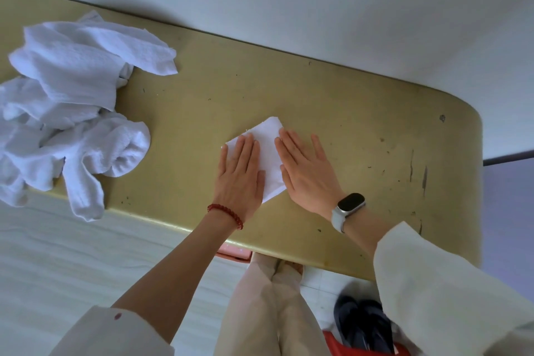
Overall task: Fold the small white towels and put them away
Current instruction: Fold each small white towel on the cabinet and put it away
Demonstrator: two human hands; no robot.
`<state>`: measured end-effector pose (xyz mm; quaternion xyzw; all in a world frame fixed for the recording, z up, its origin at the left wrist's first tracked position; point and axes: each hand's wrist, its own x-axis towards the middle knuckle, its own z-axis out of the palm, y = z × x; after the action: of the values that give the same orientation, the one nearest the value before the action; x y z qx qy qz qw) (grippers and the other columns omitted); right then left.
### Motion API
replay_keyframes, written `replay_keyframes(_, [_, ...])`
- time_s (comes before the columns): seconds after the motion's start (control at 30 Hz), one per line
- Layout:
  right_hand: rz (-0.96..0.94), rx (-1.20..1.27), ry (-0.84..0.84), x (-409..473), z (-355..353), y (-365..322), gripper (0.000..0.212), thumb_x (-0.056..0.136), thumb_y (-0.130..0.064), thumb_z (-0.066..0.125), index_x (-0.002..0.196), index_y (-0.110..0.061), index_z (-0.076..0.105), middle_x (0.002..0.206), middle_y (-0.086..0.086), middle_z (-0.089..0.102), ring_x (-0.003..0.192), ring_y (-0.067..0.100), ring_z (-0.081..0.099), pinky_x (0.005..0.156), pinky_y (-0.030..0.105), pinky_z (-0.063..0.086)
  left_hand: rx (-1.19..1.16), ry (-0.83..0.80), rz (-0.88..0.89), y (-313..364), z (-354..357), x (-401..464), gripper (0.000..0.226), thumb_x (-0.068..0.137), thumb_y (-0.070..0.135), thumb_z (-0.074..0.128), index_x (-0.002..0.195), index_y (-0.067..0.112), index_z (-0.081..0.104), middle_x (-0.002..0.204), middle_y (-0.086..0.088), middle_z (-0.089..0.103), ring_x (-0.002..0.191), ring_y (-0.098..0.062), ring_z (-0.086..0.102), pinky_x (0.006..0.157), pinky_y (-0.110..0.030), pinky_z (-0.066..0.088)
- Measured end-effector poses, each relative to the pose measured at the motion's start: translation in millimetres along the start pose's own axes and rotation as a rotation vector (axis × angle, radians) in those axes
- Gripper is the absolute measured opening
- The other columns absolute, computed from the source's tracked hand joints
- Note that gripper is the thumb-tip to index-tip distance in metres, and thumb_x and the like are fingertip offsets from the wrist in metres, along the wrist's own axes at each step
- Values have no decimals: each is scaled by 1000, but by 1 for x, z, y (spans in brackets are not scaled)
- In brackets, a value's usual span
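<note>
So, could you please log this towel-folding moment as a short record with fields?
surface: yellow table
in work: folded towel, lying flat on the table
left hand: flat, pressing the towel's left part
right hand: flat, at the towel's right edge, partly on the table
waiting: pile of unfolded towels at the table's left end, one hanging over the near edge

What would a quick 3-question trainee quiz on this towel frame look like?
1. True or false: both hands lie flat on the folded towel.
2. Which wrist wears the watch: A left, B right?
3. Fill in: the unfolded towels lie at the table's ___ end.

Key: 1 true, left hand and right hand press it; 2 B; 3 left.
</note>
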<state>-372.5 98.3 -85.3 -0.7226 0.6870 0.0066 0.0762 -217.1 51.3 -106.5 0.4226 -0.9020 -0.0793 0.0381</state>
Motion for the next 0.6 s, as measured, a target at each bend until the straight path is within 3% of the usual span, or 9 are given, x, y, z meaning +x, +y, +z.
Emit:
replay_keyframes(0.1, [26, 2, -114, 1, 12, 1, 59, 91, -36, 22, 137, -2, 38, 147, 11, 35, 134, 23, 37, 104, 55, 31, 65, -70, -60, -2, 0, -4, 59, 87, 35, 30, 132, -1, 41, 140, -17, 43, 128, -34, 42, 98, -64, 28])
replay_keyframes(0.2, [95, 38, -154, -1, 16, 11, 67, 90, -45, 12, 145, -6, 19, 153, 8, 22, 141, 21, 22, 111, 54, 15, 68, -99, -69, -5, 0, -5, 63, 86, 41, 29, 135, 3, 39, 143, -12, 39, 130, -36, 39, 96, -66, 30])
replay_keyframes(0.27, [114, 51, -167, -2, 11, 18, 70, 89, -45, 8, 146, -6, 16, 153, 7, 21, 142, 20, 18, 111, 56, 11, 56, -113, -65, -6, -1, -5, 64, 85, 42, 30, 135, 3, 41, 144, -12, 39, 130, -37, 38, 95, -66, 31])
replay_keyframes(0.4, [37, 27, -120, 4, -7, 26, 61, 91, -36, 16, 141, -4, 31, 148, 11, 33, 137, 25, 31, 105, 61, 23, 27, -68, 31, -14, -4, -4, 61, 84, 44, 34, 131, 7, 43, 141, -12, 43, 129, -36, 40, 95, -69, 25])
replay_keyframes(0.5, [-175, -57, -77, 23, -16, 22, 54, 91, -31, 23, 134, -6, 43, 145, 9, 39, 133, 23, 39, 101, 60, 31, 33, -23, 152, -26, -5, 0, 55, 85, 47, 35, 126, 11, 47, 137, -10, 49, 129, -29, 41, 94, -71, 23])
replay_keyframes(0.6, [-218, -52, -249, 39, -16, 19, 69, 87, -41, -1, 146, -11, 19, 155, 3, 13, 143, 15, 11, 113, 53, 11, 75, -46, 206, -37, -9, 5, 56, 84, 51, 34, 126, 15, 47, 134, -8, 52, 125, -30, 47, 89, -73, 26])
